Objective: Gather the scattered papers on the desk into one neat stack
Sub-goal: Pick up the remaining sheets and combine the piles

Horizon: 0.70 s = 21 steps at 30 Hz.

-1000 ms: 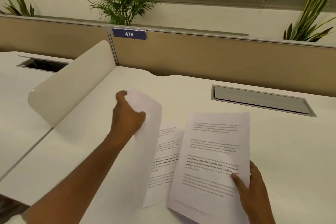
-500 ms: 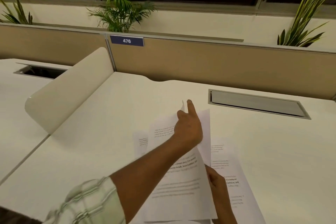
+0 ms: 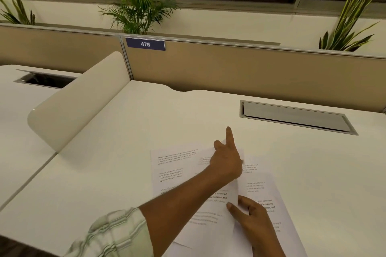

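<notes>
Three printed white sheets overlap on the white desk (image 3: 125,173). The left sheet (image 3: 171,165) lies flat. The right sheet (image 3: 269,192) lies partly under the others. The middle sheet (image 3: 208,217) rests on top of both, slightly curled along its right edge. My left hand (image 3: 226,162) grips that sheet's far edge, with the index finger pointing away from me. My right hand (image 3: 250,219) pinches the same sheet's right edge, thumb on top, its other fingers over the right sheet.
A rounded cream side divider (image 3: 79,102) stands to the left. A closed grey cable hatch (image 3: 296,117) is set into the desk at the far right. A tan partition (image 3: 229,69) with tag 476 (image 3: 145,44) closes the back. The neighbouring desk has an open hatch (image 3: 46,79).
My left hand has carried its sheet from the left across onto the other papers and lowered it. My right hand has shifted from the right sheet's corner to the edge of the carried sheet.
</notes>
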### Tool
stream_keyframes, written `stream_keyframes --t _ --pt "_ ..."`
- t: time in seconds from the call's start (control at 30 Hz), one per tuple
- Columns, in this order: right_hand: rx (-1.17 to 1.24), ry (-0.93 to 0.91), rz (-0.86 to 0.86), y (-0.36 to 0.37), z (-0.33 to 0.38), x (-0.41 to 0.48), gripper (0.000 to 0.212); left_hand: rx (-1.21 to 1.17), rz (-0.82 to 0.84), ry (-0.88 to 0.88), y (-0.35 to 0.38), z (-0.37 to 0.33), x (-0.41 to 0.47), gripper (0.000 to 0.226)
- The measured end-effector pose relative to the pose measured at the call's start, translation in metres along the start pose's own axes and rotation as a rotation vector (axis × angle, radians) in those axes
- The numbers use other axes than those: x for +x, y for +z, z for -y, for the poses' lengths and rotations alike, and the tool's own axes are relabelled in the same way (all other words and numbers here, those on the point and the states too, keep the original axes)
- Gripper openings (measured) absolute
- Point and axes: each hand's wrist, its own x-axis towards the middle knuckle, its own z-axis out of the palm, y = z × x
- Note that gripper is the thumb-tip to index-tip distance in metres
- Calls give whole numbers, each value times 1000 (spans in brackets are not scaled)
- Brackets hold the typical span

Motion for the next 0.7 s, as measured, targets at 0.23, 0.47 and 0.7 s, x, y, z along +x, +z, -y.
stream_keyframes --t 0.23,0.47,0.7 --pt "-47 -1 -78 -24 -15 0 21 -232 -323 -185 -19 92 -2 71" --pt "-298 31 -124 -31 -42 1 12 -144 -197 -906 -9 198 -2 102" --pt "-362 57 -149 -27 -51 -1 31 -282 -213 -964 10 190 13 107"
